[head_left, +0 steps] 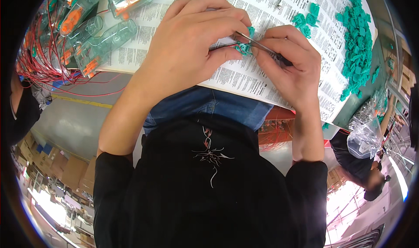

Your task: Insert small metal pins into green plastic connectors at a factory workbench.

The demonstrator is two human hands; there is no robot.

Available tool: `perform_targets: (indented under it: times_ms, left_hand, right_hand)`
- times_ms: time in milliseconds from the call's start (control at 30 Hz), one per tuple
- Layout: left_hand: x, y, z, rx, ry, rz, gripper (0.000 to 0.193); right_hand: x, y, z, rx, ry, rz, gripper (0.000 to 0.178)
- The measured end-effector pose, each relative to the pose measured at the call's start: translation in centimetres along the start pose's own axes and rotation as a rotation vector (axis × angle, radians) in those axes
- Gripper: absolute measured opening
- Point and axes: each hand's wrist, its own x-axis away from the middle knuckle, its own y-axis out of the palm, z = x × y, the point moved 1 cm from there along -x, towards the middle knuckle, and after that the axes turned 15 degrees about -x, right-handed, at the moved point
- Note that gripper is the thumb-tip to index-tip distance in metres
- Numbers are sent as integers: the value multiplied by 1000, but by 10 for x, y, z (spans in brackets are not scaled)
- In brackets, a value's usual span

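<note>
Above the paper-covered table, my left hand (187, 41) pinches a small green plastic part (245, 49) between thumb and fingers. Thin dark and red wires (226, 45) run to the part from under the left fingers. My right hand (294, 62) is closed on a slim metal tool with a dark handle (273, 51). The tool slants up and left, its tip over the green part by my left fingertips. Whether it touches the part I cannot tell. My left palm's inner side is hidden.
At the upper left lie several clear green housings with orange insides (107, 45) and a tangle of red wires (52, 75). A few green pieces (307, 20) sit beyond my right hand; a long heap (358, 47) lines the right edge. Another person (360, 165) is at the right.
</note>
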Motion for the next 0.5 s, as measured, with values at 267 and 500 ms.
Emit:
perform_targets:
  times_ms: [267, 500]
  left_hand:
    - [-1, -1, 0, 9, -24, -28, 25]
    - [-1, -1, -1, 6, -24, -38, 25]
  right_hand:
    - [1, 0, -1, -16, 12, 5, 14]
    - [2, 1, -2, 3, 8, -9, 14]
